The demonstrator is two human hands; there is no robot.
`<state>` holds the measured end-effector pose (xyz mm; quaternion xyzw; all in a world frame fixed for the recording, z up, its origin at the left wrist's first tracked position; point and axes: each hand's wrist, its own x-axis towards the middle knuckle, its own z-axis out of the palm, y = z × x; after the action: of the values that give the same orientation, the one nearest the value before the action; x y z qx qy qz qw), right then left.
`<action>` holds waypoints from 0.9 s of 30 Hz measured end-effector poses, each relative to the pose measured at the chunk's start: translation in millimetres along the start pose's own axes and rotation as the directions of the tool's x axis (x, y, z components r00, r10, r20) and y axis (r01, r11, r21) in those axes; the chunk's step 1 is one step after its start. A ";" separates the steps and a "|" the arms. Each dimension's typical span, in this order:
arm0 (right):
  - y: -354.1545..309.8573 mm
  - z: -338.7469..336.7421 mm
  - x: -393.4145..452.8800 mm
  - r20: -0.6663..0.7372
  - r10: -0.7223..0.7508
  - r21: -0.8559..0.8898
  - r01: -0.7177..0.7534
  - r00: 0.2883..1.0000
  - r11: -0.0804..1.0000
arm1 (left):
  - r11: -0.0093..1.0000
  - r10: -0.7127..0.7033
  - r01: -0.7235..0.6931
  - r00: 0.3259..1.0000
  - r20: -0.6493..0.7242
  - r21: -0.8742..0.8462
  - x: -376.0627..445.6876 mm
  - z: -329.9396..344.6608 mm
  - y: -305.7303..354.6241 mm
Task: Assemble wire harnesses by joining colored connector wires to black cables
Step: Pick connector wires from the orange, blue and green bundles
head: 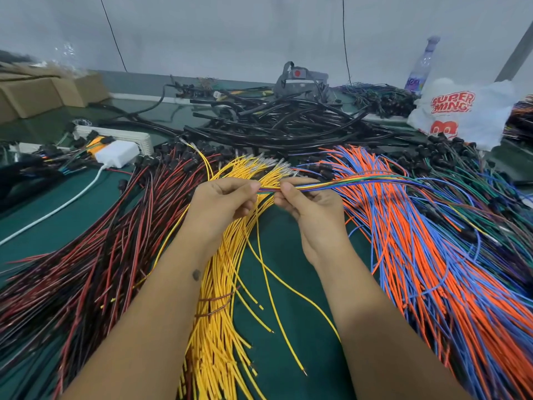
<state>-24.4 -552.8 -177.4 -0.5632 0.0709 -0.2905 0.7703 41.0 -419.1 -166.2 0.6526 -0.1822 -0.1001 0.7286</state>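
My left hand [223, 200] and my right hand [310, 203] both pinch a thin mixed-colour wire bundle [346, 183] of blue, orange, green and yellow strands, held level above the table. The bundle trails off to the right over the orange and blue wires [418, 255]. Under my hands lies a fan of yellow wires [219, 313] with metal terminals at their far ends. Red and black wires [95, 255] spread at the left. A heap of black cables [277, 122] sits behind them all.
Green and dark wires with black connectors [473, 180] lie at far right. A white plastic bag [461, 111] and a bottle [421, 64] stand at back right. A power strip [121, 135], white charger [116, 153] and cardboard boxes [43, 93] are at left on the green table [288, 284].
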 end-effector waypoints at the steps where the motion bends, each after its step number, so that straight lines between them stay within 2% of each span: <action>1: 0.5 0.3 0.0 -0.007 -0.007 -0.006 0.007 1.000 1.000 | 1.000 -0.002 0.002 1.000 -0.009 0.000 -0.1 0.5 -0.1; 4: 2.4 1.3 0.7 -0.034 -0.025 -0.012 0.024 0.999 1.000 | 1.000 0.021 -0.021 0.996 -0.086 0.006 -0.9 1.9 0.0; 7: 3.3 -1.3 2.9 -0.068 -0.033 0.006 0.033 0.997 0.999 | 0.999 0.028 -0.038 0.960 -0.280 -0.033 0.3 -4.3 2.2; 10: 2.5 -6.7 4.9 -0.052 -0.018 0.071 0.021 0.998 0.997 | 0.985 -0.020 -0.048 0.920 -0.391 -0.165 2.1 -9.0 7.0; 12: 2.0 -6.8 4.6 0.006 -0.005 0.108 0.004 1.000 0.994 | 0.956 -0.073 -0.038 0.930 -0.361 -0.290 2.4 -3.0 10.3; 19: 2.0 3.8 -4.1 0.188 0.004 0.103 -0.024 0.982 0.994 | 0.944 -0.076 0.036 0.991 -0.110 -0.327 -6.2 17.9 10.4; 27: 2.0 8.9 -6.1 0.227 0.049 0.062 -0.065 0.973 0.996 | 0.911 -0.087 0.063 0.995 -0.040 -0.407 -5.4 16.7 9.0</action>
<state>-24.8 -541.8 -177.4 -0.5631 -0.0108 -0.2048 0.8005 28.6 -431.2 -156.6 0.4969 -0.1113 -0.1447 0.8484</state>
